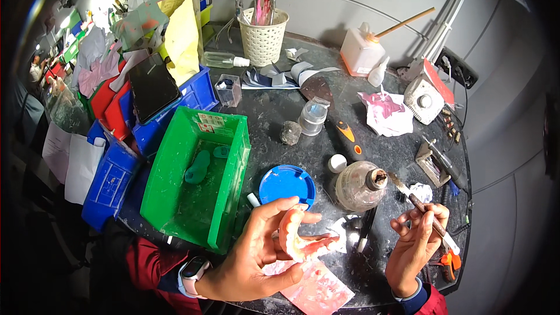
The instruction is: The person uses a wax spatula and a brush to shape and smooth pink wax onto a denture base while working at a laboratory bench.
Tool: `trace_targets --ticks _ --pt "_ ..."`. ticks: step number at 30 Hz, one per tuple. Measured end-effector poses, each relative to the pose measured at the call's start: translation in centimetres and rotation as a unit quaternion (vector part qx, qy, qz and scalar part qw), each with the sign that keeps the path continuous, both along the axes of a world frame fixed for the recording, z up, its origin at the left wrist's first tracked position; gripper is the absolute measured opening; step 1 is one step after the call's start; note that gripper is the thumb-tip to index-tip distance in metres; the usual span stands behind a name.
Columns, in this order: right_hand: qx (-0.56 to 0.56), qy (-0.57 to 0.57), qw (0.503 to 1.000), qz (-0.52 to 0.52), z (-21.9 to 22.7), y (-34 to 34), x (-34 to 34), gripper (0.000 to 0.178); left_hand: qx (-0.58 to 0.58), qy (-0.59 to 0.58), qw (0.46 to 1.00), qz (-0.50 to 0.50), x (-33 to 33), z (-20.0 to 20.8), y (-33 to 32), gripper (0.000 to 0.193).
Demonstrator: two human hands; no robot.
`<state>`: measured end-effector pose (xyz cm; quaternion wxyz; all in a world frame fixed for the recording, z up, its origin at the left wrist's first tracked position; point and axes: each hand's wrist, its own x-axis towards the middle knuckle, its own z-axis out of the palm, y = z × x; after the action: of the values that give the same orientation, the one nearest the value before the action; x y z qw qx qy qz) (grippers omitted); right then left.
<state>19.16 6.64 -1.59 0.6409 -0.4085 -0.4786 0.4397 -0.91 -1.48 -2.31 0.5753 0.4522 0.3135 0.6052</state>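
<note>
My left hand (pixel 251 256) holds a pink denture (pixel 288 234), a curved arch with a row of teeth, between thumb and fingers. Below it lies a pink wax sheet (pixel 321 291). In my right hand (pixel 415 248) is a wax knife (pixel 417 202) with a dark handle and pale end, gripped like a pen. Its blade points up and left, close beside the wick of a glass spirit lamp (pixel 353 191); I cannot make out a flame. A blue round lid (pixel 286 184) sits just beyond the denture, and a crumpled white paper (pixel 421 192) is near the knife.
Left stands a green bin (pixel 240 157) holding teal pieces, with blue bins (pixel 108 186) beside it. Behind are a small jar (pixel 313 118), a white woven cup (pixel 262 44) of tools and a plastic bottle (pixel 361 52) of liquid. At right lie a handpiece (pixel 446 163) and orange-handled pliers (pixel 449 265).
</note>
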Motion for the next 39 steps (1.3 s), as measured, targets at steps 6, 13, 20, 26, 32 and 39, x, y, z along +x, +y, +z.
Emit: trace_targets --ticks 6,13,20,26,32,39 --pt "0.012 0.003 1.000 -0.005 0.1 0.0 0.2 0.014 -0.031 -0.044 0.998 -0.033 -0.2 0.9 0.1 0.077" --pt "0.011 0.026 1.000 -0.004 -0.1 0.2 0.5 0.020 -0.138 -0.161 0.974 -0.085 -0.4 1.5 0.4 0.064" --pt "0.020 0.017 1.000 0.004 -0.3 0.4 0.4 0.018 -0.184 -0.230 0.950 -0.101 -0.8 1.0 0.7 0.059" --pt "0.030 0.026 0.999 0.016 -0.3 0.4 0.9 0.018 -0.192 -0.258 0.940 -0.111 -0.4 0.8 1.0 0.057" --pt "0.032 0.035 0.999 0.026 -0.3 0.5 0.8 0.017 -0.200 -0.279 0.933 -0.108 -0.6 0.7 0.8 0.055" --pt "0.030 0.026 0.999 0.016 -0.4 0.6 0.9 0.016 -0.216 -0.293 0.924 -0.113 -0.7 0.1 1.0 0.052"
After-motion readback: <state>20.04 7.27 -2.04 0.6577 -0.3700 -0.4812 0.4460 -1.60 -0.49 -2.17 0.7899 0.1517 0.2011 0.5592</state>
